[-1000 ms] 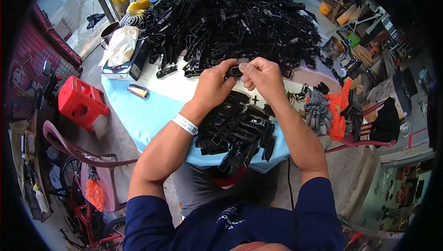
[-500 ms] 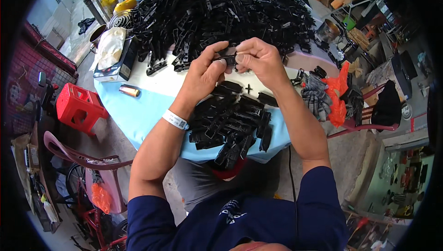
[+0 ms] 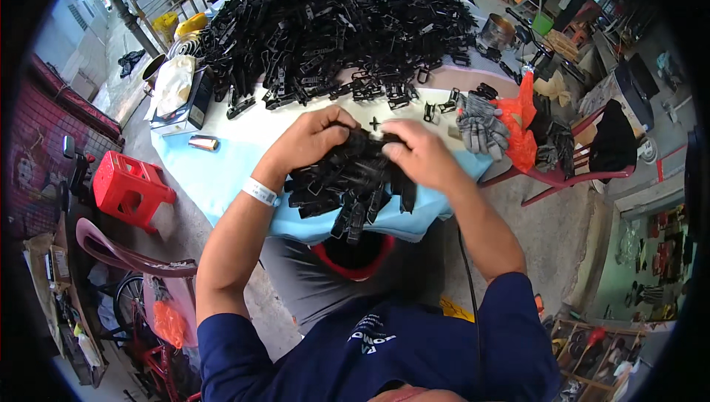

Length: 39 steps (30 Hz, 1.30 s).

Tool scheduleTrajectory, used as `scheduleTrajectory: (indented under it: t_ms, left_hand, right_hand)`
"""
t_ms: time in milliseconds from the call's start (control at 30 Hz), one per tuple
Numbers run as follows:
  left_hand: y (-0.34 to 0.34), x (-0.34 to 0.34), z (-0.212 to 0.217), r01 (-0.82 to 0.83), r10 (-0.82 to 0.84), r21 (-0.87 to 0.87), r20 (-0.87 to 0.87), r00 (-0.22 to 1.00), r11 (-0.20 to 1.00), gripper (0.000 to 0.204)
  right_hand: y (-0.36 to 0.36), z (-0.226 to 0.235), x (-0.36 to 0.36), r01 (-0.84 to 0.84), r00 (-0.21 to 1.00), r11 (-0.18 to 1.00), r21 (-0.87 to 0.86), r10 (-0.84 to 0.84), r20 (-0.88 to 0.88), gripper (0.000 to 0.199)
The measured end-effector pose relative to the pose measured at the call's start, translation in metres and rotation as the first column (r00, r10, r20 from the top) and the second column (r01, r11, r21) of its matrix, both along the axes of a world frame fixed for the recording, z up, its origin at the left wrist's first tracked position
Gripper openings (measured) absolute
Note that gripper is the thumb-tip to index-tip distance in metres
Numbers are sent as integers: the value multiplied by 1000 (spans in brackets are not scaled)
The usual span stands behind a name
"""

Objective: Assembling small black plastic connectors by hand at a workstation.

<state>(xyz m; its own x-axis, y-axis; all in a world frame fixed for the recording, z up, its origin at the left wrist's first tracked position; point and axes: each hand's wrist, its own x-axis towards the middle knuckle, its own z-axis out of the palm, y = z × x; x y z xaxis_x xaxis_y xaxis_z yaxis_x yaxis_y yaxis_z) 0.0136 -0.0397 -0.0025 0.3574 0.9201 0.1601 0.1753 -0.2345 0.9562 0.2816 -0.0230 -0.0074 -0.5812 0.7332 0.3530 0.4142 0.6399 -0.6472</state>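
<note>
A small pile of black plastic clip-like parts (image 3: 344, 184) lies at the table's near edge. At its upper left, my left hand (image 3: 310, 139) has its fingers curled and its thumb against a black plastic part (image 3: 358, 141) over the pile. My right hand (image 3: 423, 154) hovers at the pile's upper right, slightly blurred, with thumb and fingers apart. Just beyond the pile, between my hands, lies a small black cross-shaped piece (image 3: 374, 124). A large heap of similar black parts (image 3: 325, 25) covers the far side of the table.
A box with a pale cloth bag (image 3: 176, 95) stands at the table's left, and a lighter-like item (image 3: 203, 143) lies nearer. Grey gloves (image 3: 482, 125) and an orange plastic bag (image 3: 518, 113) are at the right. A red stool (image 3: 132, 187) stands left of the table.
Both hands have come down and nearer from in front of the large heap to the small pile. My right hand has moved off the black part that both hands held.
</note>
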Motion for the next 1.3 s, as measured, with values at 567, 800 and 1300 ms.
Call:
scheduleTrajectory:
  t_ms: [567,800,1300]
  left_hand:
    - [-121,26,5,-192,195,64,-54,979,979,26]
    - [-147,37,2,-179,191,263,-22,981,948,24]
    - [8,-43,-10,-364,717,624,-530,453,691,30]
  right_hand:
    - [-92,-4,-10,-162,983,961,226,176,-45,49]
    - [-104,9,1,-290,950,943,163,305,-75,48]
    - [85,2,-87,-27,986,950,310,-26,167,30]
